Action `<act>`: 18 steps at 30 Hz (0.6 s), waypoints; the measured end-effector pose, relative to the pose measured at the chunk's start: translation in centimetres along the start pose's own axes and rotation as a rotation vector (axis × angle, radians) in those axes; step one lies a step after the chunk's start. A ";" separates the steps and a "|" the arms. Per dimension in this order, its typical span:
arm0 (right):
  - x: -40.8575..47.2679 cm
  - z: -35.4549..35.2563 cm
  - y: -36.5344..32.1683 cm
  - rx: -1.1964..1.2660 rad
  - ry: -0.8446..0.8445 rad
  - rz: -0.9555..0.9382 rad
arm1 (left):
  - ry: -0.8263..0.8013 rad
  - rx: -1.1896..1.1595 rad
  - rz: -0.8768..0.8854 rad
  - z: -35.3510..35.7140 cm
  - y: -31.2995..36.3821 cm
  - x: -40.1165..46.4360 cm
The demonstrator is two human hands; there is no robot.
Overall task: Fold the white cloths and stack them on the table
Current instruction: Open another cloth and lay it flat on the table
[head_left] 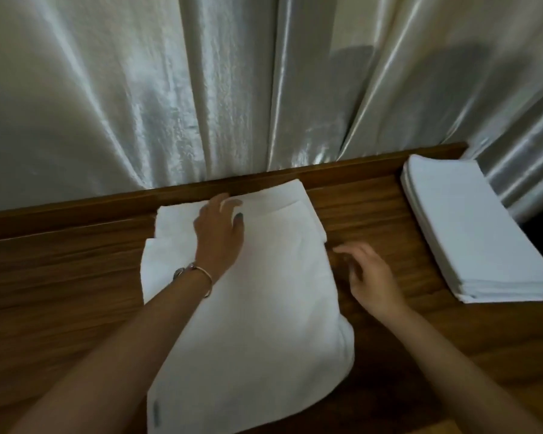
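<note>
I see the white cloth (248, 292) lying part-folded along the middle of the wooden desk (60, 277). My left hand (220, 233) rests flat on its far end, fingers spread. My right hand (370, 277) hovers just beside its right edge, fingers loosely apart, holding nothing. A stack of folded cloths (470, 233) sits at the desk's right, before the silvery curtain (170, 89).

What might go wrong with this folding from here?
The cloth being folded has uneven layers at its far left corner, so the fold may end up crooked. Only the left hand rests on it; the right hand is off it above the table, so the cloth may slide. The finished stack sits near the table's right edge and might get knocked.
</note>
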State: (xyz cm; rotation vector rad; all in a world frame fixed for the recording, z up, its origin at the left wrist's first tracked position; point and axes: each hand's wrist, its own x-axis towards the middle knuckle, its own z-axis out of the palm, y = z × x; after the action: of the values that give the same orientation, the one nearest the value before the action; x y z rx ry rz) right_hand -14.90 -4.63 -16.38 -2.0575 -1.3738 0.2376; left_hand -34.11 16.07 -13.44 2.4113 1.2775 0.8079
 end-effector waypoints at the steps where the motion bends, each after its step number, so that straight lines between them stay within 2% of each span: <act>1: -1.8 -0.5 1.0 -0.086 -0.051 -0.075 | -0.052 0.044 0.134 0.9 1.6 0.4; 4: -4.6 -0.1 1.8 -0.245 -0.271 -0.342 | -0.256 0.260 0.563 2.0 4.6 1.8; 6: -8.4 -2.2 4.5 -0.320 -0.305 -0.351 | -0.426 0.409 0.898 5.9 11.0 0.9; 7: -8.4 -1.6 4.4 -0.290 -0.313 -0.393 | -0.466 0.506 0.975 6.2 11.3 1.0; 9: -8.4 -1.1 4.2 -0.245 -0.306 -0.459 | -0.518 0.639 1.020 6.7 11.8 1.3; 12: -7.9 -0.3 3.8 -0.220 -0.221 -0.524 | -0.600 0.788 0.993 7.6 11.7 1.8; 18: -9.1 0.7 3.4 -0.158 -0.106 -0.358 | -0.606 0.840 0.939 7.9 12.5 2.2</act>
State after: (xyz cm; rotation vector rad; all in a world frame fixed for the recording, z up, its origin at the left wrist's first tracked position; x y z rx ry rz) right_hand -16.62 -13.16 -20.74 -1.8996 -1.8472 0.0861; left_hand -20.18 10.86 -12.80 3.5285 0.1648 -0.4615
